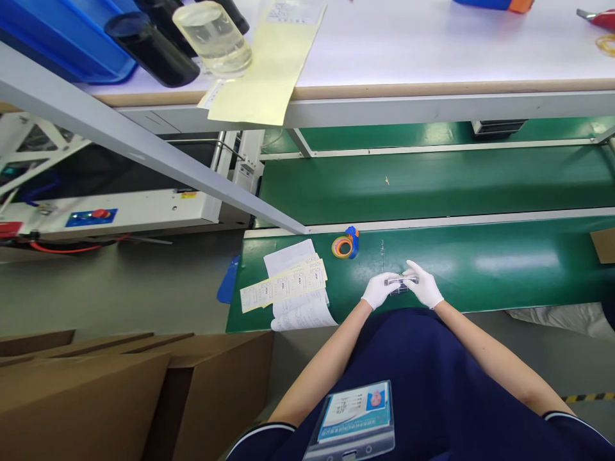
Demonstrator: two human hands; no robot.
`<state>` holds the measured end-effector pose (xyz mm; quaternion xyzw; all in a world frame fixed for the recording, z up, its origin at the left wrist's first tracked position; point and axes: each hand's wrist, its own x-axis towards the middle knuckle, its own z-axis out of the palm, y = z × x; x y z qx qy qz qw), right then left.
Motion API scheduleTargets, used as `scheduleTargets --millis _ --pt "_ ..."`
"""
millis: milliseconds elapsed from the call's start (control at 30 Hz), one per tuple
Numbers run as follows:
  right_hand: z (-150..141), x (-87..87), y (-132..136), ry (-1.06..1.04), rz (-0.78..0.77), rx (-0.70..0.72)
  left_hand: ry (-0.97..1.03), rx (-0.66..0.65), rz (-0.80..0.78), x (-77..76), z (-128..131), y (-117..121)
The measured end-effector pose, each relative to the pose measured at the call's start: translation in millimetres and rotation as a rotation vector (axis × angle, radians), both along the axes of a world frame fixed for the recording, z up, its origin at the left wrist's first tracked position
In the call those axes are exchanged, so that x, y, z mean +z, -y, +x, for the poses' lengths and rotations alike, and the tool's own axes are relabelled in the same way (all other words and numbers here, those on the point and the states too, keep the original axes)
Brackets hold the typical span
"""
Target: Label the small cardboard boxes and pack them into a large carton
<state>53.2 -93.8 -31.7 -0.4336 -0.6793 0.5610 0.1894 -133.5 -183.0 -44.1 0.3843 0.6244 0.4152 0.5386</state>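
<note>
Both of my hands wear white gloves and meet over the near edge of the green bench [480, 262]. My left hand [379, 291] and my right hand [425, 285] are closed together on a small dark flat item [400, 282] held between their fingertips. What the item is I cannot make out. A roll of orange tape on a blue dispenser [344, 245] lies a little beyond my left hand. Sheets of paper and yellowish label strips [288, 285] lie to the left of my hands.
A green conveyor belt [432, 182] runs behind the bench. Above it a white shelf [408, 45] carries a blue tray, dark and clear cylinders and a yellow sheet. Cardboard boxes [120, 384] stand at lower left. A cardboard piece [604, 245] sits at the right edge.
</note>
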Motion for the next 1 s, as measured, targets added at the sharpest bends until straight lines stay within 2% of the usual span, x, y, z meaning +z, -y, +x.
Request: scheduleTargets --millis 333,733,1000 --pt "1 -7.8 0 -0.031 -0.061 -0.056 0.044 0.033 -0.100 -5.4 -1 -4" --pt "-4 -12.3 -1 -0.067 -0.134 -0.166 0.070 -0.034 -0.081 -4.2 -11 -6" --pt "-3 -10.8 -3 -0.060 -0.144 -0.256 0.030 -0.023 -0.071 -8.7 -15 -11"
